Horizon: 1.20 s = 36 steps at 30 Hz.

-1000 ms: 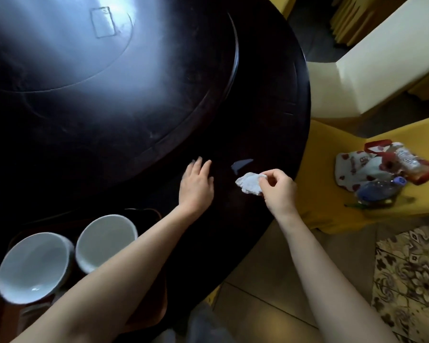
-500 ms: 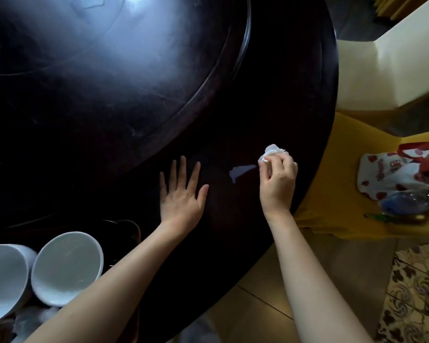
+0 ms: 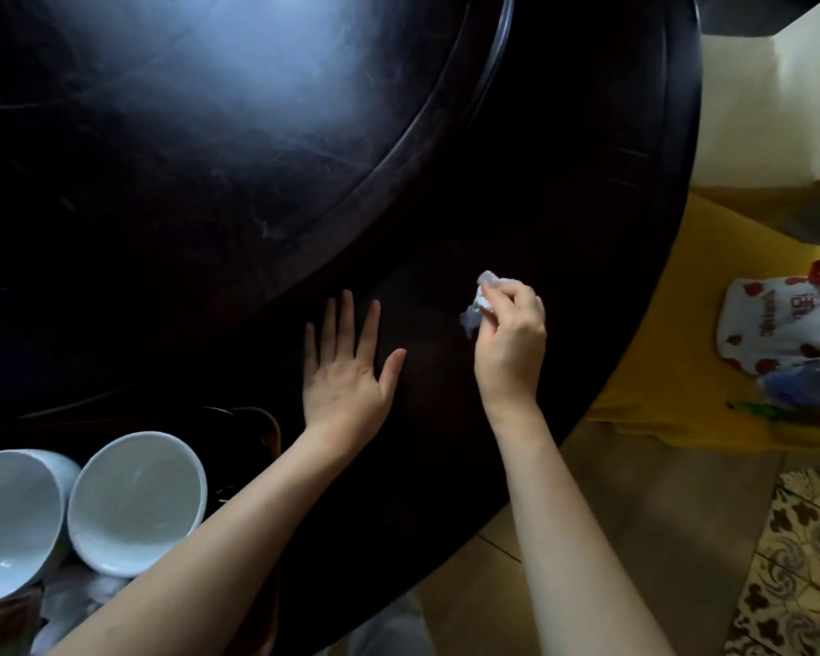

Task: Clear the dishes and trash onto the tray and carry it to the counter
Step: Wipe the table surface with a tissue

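Now my right hand [image 3: 507, 343] pinches a crumpled white tissue [image 3: 481, 300] against the dark round wooden table [image 3: 564, 182], fingers closed around it. My left hand [image 3: 346, 371] lies flat, fingers spread, empty. Two white ceramic bowls [image 3: 136, 499] sit on the brown tray [image 3: 268, 433] at lower left.

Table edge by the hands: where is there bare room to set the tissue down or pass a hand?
Bare dark table runs beyond the right hand, out to the rim. A narrower strip lies between the flat left hand and the right, which pinches the tissue. It is crowded at lower left: two white bowls fill the tray.
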Available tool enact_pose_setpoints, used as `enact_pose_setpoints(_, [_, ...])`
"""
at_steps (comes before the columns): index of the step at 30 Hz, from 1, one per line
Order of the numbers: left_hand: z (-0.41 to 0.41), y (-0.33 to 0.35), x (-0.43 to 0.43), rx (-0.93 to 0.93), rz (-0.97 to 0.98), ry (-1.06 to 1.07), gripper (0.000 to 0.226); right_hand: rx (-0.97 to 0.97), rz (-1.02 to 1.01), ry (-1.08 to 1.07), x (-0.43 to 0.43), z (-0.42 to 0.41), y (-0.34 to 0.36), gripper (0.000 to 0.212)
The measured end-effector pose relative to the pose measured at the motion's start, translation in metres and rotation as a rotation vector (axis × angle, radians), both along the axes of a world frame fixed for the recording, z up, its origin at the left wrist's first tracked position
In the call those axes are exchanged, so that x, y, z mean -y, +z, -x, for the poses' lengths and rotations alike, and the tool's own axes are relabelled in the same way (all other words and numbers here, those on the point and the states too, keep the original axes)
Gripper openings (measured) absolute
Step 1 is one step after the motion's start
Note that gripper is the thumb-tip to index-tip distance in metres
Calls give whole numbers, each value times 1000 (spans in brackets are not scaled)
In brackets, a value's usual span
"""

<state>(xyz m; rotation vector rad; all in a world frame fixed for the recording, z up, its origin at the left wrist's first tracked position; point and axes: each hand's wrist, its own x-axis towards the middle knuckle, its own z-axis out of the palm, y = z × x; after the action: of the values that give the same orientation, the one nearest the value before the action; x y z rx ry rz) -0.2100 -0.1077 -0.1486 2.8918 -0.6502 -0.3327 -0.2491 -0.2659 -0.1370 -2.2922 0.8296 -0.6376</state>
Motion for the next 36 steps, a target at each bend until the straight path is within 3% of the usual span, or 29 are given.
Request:
enact_pose_setpoints(15, [36,-1,-15,-13,35,-19,61,-86,-48,345,8,22,2,34])
enact_pose_setpoints(18, [37,-1,-14,-1,31,-26,62,-112,-126,406,11,23,7,28])
enact_pose_setpoints(21, [38,0,-14,-1,24,-29,64,-100,-297,361,15,21,15,25])
enact_pose_setpoints(25, [37,0,-13,11,18,-33,65,-157,-178,315,20,11,13,18])
enact_pose_setpoints(30, [37,-2,-13,29,18,-29,61,-213,-196,272,13,6,9,27])
enact_pose_setpoints(36, [37,-4,-13,41,6,-31,62,-187,-142,352,-5,9,9,9])
